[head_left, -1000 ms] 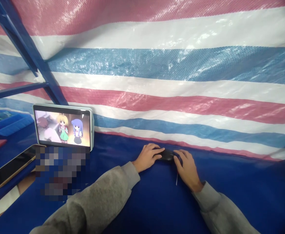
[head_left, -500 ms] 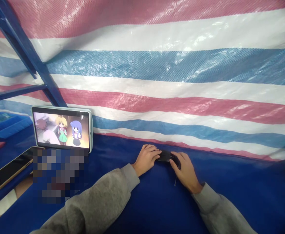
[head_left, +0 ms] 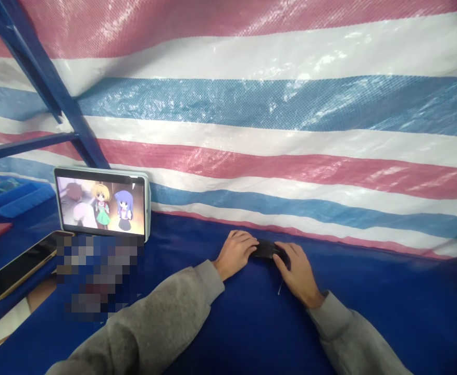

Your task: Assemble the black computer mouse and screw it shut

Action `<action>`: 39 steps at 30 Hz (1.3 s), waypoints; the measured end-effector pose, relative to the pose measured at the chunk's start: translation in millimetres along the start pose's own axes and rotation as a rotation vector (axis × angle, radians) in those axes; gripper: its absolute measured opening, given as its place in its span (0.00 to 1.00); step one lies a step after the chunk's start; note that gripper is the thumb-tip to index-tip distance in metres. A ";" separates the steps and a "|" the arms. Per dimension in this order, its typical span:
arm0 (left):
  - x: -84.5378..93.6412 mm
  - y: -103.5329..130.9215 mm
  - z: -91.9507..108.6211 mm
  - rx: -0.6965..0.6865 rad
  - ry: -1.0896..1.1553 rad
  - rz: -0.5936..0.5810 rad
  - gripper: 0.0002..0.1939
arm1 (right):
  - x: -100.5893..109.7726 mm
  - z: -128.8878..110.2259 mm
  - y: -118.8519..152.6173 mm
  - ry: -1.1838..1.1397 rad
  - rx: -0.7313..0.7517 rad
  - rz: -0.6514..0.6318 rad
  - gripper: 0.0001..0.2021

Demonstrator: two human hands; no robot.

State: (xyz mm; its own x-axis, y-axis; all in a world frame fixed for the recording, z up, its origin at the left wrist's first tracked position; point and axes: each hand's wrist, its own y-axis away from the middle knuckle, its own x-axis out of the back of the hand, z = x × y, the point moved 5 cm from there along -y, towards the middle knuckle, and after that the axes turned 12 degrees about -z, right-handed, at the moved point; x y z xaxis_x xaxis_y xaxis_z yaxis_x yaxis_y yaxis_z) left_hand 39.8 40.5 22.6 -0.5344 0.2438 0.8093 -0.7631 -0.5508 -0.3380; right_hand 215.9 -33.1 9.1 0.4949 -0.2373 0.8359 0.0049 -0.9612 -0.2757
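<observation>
A small dark, rounded object point(head_left: 265, 249) lies on the blue surface point(head_left: 244, 323), between my two hands; its kind is not clear. My left hand point(head_left: 236, 252) grips its left end, with the fingers over the top and the thumb at the near side. On the right end, my right hand point(head_left: 296, 271) has its fingers curled round it and the thumb pressed against the front. A thin pale strand point(head_left: 280, 286) hangs down beside my right thumb. The fingers cover both ends of the dark object.
A tablet point(head_left: 101, 203) playing a cartoon stands at the left, with a phone point(head_left: 21, 265) lying in front of it. A blue tray point(head_left: 21, 198) is at the far left. Behind rises a striped plastic sheet point(head_left: 271, 104), and a blue metal frame point(head_left: 52, 83) slants down at the left.
Both hands stay on the dark object almost unmoved. The view has shifted slightly, so the tablet and phone sit a little farther right and higher. The picture on the tablet has changed slightly.
</observation>
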 end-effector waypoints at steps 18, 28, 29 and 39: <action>-6.2 2.2 8.8 -0.030 -0.057 -0.163 0.26 | 0.6 -1.5 0.0 -0.002 0.014 0.000 0.18; -1.0 3.3 12.1 -0.021 -0.058 -0.123 0.22 | -2.4 -1.9 0.4 0.027 0.059 -0.038 0.23; 0.2 3.1 12.4 -0.016 -0.056 -0.120 0.21 | -2.9 -2.7 0.4 0.032 0.074 -0.045 0.24; 8.4 0.9 9.7 0.071 -0.039 -0.056 0.19 | 4.3 -11.1 2.2 0.016 0.076 -0.003 0.21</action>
State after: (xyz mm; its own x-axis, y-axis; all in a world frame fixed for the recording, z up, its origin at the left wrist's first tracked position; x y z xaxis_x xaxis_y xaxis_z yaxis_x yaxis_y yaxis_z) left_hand 38.2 34.3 33.8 -0.4757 0.2450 0.8448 -0.7629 -0.5929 -0.2576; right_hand 208.3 -37.8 17.4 0.4806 -0.2377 0.8441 0.0721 -0.9486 -0.3082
